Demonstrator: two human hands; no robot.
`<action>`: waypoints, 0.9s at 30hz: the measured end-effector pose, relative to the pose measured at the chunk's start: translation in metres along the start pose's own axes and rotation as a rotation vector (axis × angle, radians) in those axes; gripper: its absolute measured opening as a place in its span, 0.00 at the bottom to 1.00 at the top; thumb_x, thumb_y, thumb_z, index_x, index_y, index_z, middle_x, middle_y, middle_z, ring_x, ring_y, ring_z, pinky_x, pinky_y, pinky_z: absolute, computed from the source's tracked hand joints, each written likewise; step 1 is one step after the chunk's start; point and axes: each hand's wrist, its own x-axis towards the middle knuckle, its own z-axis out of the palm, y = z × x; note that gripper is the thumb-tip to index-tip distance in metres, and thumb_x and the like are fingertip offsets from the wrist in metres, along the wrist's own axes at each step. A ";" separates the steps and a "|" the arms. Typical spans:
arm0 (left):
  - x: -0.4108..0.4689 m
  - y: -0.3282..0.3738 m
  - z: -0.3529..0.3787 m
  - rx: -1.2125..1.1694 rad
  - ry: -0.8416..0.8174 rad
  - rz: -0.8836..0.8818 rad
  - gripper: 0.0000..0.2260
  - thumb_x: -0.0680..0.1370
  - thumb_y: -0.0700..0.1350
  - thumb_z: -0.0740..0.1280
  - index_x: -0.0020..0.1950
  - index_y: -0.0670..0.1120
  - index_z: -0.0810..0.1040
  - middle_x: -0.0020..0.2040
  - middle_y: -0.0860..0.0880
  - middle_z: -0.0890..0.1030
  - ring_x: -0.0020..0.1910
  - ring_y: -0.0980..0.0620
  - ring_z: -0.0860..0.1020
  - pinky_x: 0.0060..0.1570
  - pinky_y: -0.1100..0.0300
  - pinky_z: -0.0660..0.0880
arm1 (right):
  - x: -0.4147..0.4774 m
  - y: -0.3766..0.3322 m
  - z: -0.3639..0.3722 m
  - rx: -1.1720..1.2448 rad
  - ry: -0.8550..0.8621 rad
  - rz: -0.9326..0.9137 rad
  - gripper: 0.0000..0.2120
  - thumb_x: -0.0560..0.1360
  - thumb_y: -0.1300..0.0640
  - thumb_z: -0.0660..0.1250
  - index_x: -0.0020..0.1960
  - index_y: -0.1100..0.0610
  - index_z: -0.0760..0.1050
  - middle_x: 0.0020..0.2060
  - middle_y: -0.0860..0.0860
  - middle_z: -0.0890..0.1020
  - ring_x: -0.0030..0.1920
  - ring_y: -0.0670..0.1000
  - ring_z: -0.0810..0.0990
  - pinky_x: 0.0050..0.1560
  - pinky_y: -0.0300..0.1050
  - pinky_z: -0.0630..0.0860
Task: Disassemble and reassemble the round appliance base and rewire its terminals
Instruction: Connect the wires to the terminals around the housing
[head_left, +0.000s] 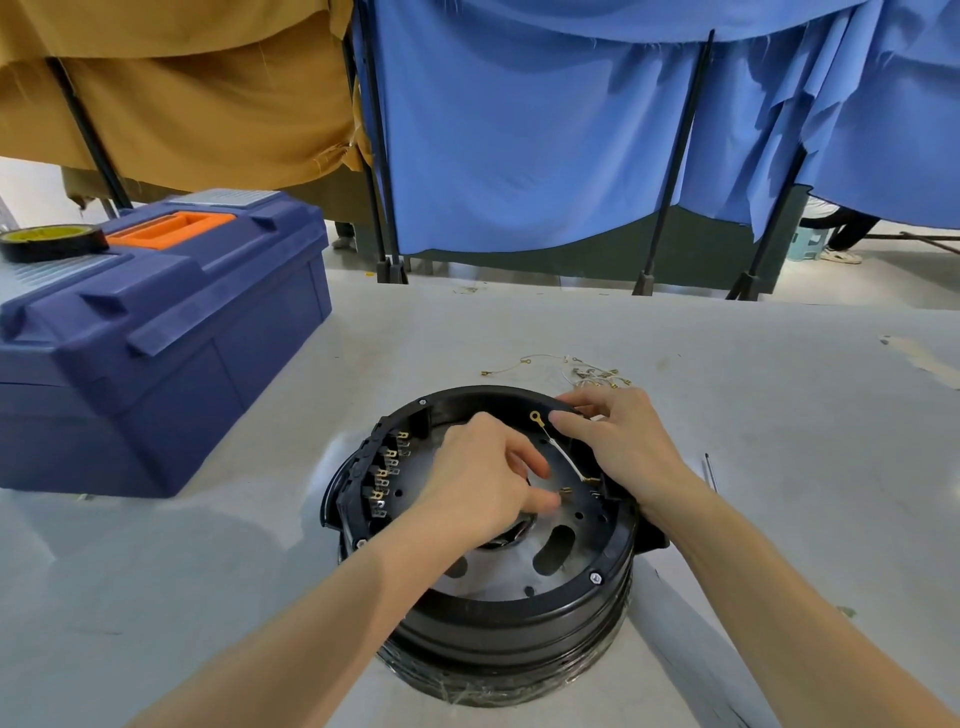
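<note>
Far left there's a blue toolbox (156, 332) with a roll of black tape (49, 241) on its lid. Dead centre on the table (779, 395) sits the round appliance base (498, 613), open side up, terminals (387, 470) lined along its left inner wall. My left hand (483, 478) is inside it, fingers curled; can't tell if they're pinching anything. My right hand (618, 441) rests on the far right rim, fingertips clamped on a ring-terminal wire (558, 447). Loose wires (587, 371) lie just beyond, and a thin screwdriver (710, 470) lies to the right.
</note>
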 end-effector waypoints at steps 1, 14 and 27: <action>0.002 0.001 0.002 0.028 -0.007 0.013 0.06 0.67 0.46 0.80 0.41 0.50 0.85 0.37 0.52 0.80 0.36 0.57 0.76 0.37 0.66 0.72 | 0.000 0.000 0.000 0.005 -0.002 0.000 0.05 0.76 0.58 0.69 0.47 0.52 0.84 0.38 0.49 0.83 0.38 0.48 0.81 0.37 0.40 0.74; -0.002 0.000 -0.013 -0.013 0.042 0.215 0.07 0.72 0.42 0.75 0.35 0.50 0.81 0.32 0.58 0.73 0.33 0.64 0.73 0.36 0.74 0.68 | -0.002 -0.001 0.002 0.041 0.086 0.020 0.06 0.76 0.56 0.69 0.42 0.48 0.83 0.38 0.46 0.84 0.40 0.48 0.82 0.43 0.44 0.78; -0.006 -0.003 -0.018 0.046 0.179 0.340 0.06 0.74 0.41 0.72 0.40 0.50 0.80 0.39 0.58 0.70 0.52 0.62 0.64 0.53 0.71 0.59 | -0.024 -0.059 -0.043 -0.385 -0.376 -0.301 0.04 0.71 0.55 0.75 0.37 0.52 0.84 0.31 0.50 0.83 0.33 0.51 0.78 0.38 0.45 0.76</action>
